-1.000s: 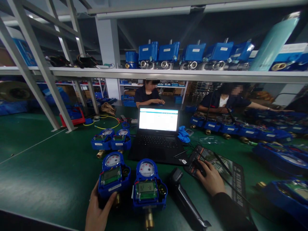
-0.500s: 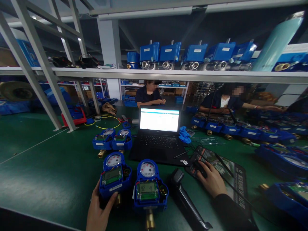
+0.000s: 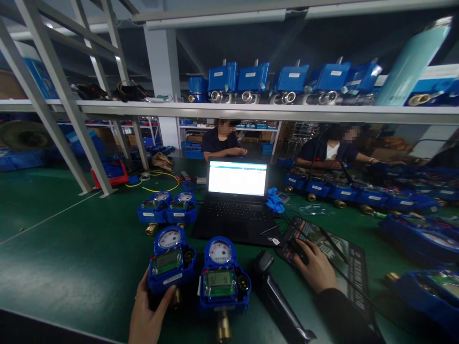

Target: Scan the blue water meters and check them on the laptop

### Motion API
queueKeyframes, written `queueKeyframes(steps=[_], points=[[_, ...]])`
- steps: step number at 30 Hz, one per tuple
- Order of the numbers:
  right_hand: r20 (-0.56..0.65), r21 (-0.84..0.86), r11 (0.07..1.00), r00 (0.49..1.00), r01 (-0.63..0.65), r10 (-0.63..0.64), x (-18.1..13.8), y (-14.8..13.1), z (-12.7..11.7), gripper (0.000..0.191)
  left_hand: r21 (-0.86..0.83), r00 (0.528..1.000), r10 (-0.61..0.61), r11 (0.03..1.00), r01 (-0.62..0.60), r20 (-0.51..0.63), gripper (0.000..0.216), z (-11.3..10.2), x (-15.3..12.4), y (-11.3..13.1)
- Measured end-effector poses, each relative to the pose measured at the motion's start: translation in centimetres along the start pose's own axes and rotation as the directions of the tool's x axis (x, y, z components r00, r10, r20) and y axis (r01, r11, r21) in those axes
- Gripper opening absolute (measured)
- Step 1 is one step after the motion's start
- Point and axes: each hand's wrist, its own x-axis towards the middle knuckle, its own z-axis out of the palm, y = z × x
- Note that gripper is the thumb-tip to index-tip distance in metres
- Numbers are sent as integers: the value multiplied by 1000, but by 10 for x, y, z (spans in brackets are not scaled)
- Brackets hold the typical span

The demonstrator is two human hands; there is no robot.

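My left hand (image 3: 148, 308) grips the lower end of a blue water meter (image 3: 171, 263) with a round dial and a small display, thumb by its brass fitting. Just right of it a second water meter (image 3: 221, 277) lies on the green table, digits showing on its screen. My right hand (image 3: 317, 265) is closed over a black computer mouse (image 3: 300, 251) on a printed mouse pad (image 3: 344, 248). Between the second meter and the mouse pad rests a black barcode scanner (image 3: 279, 298). Behind the meters stands an open laptop (image 3: 236, 191) with a mostly white page on screen.
Two more meters (image 3: 167, 210) stand left of the laptop. Blue meter bodies (image 3: 344, 193) line the right side. A shelf (image 3: 229, 111) with boxed meters and a teal bottle (image 3: 412, 67) crosses above. Two co-workers (image 3: 224, 141) sit across the table. Metal posts (image 3: 68, 100) rise at left.
The laptop page looks slightly different. A co-worker's outstretched arm at the right has shifted. Both my hands stay in place.
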Motion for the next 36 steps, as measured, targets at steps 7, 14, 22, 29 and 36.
queueKeyframes(steps=[7,14,22,29,36], points=[[-7,-14,1000,1000,1,-1,-1,-2,-1,49,8,1000,-25,1000,25,-6,106,0,-1,2],[-6,-3,1000,1000,3,-3,0,-2,-2,49,21,1000,-20,1000,21,-11,107,0,-2,3],[45,31,999,999,8,-9,4,-7,-9,51,-10,1000,10,1000,-10,5,103,1,1,-3],[186,251,966,982,-66,19,-12,-62,-71,55,-10,998,55,998,-55,12,96,2,2,-7],[558,335,920,829,-203,-21,-64,-120,-98,65,-12,991,131,991,-131,-16,92,3,-2,2]])
